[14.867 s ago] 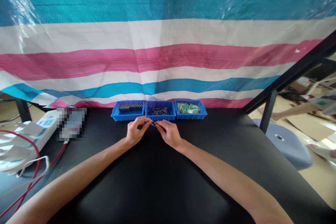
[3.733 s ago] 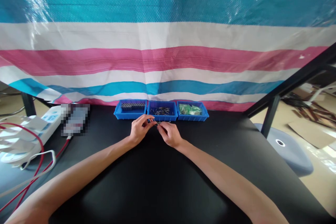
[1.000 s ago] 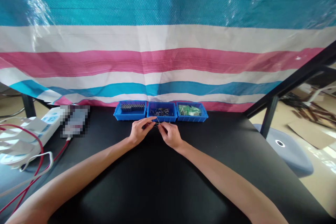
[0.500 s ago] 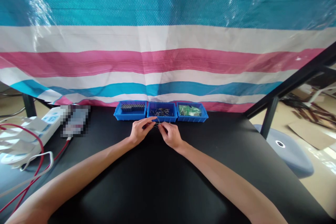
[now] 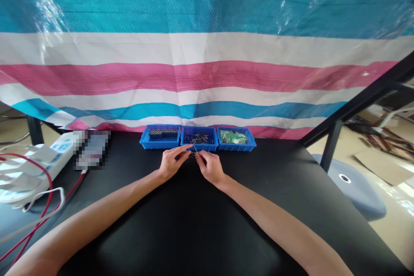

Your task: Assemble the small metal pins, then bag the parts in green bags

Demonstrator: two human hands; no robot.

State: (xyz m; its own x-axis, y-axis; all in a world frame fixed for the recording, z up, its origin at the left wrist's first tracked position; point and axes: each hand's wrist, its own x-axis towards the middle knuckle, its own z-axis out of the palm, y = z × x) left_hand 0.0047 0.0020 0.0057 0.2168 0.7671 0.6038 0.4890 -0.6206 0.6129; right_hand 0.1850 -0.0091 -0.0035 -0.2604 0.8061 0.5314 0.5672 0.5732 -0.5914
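My left hand (image 5: 173, 163) and my right hand (image 5: 208, 166) meet fingertip to fingertip just in front of the middle blue bin (image 5: 199, 139). Both pinch a tiny dark metal part (image 5: 193, 153) between them, too small to name. The middle bin holds several small metal pins. The left blue bin (image 5: 159, 136) holds a row of dark cylindrical pieces. The right blue bin (image 5: 236, 138) holds green packets. Both forearms rest low over the black table (image 5: 194, 224).
A white power strip (image 5: 54, 155) with red and white cables (image 5: 39, 207) lies at the left edge. A striped tarp (image 5: 207, 60) hangs behind the bins. A black frame leg (image 5: 330, 151) and a grey stool (image 5: 352, 185) stand at the right.
The hands have stayed pinched together in front of the middle bin; only small finger movements and a slight shift of the camera show.
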